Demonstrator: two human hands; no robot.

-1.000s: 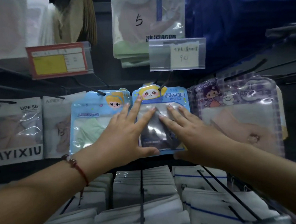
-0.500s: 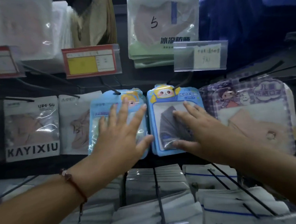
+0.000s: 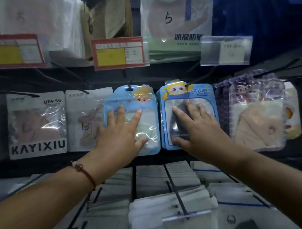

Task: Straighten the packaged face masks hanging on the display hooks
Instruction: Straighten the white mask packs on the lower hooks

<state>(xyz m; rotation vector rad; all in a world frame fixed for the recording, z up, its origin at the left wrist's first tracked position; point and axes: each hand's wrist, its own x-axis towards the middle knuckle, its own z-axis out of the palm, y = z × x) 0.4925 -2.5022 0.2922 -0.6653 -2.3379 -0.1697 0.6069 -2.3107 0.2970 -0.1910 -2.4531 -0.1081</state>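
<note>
Two light blue packets of children's face masks hang side by side on black hooks in the middle row. My left hand [image 3: 120,134] lies flat with spread fingers on the left blue packet [image 3: 146,104], the one with a blond cartoon girl. On the right blue packet [image 3: 188,94], which shows a panda face, my right hand [image 3: 196,127] presses with straight fingers over the clear window. Both packets hang upright with a narrow gap between them.
A purple checked packet [image 3: 253,110] hangs to the right, two white packets [image 3: 36,124] to the left. Price tags [image 3: 119,53] and larger packets [image 3: 174,19] hang above. Below, long black hooks [image 3: 175,189] jut out over rows of white packets.
My left hand has slid from the panda packet onto the left blue packet. The right hand has settled flat on the panda packet. The view has shifted left.
</note>
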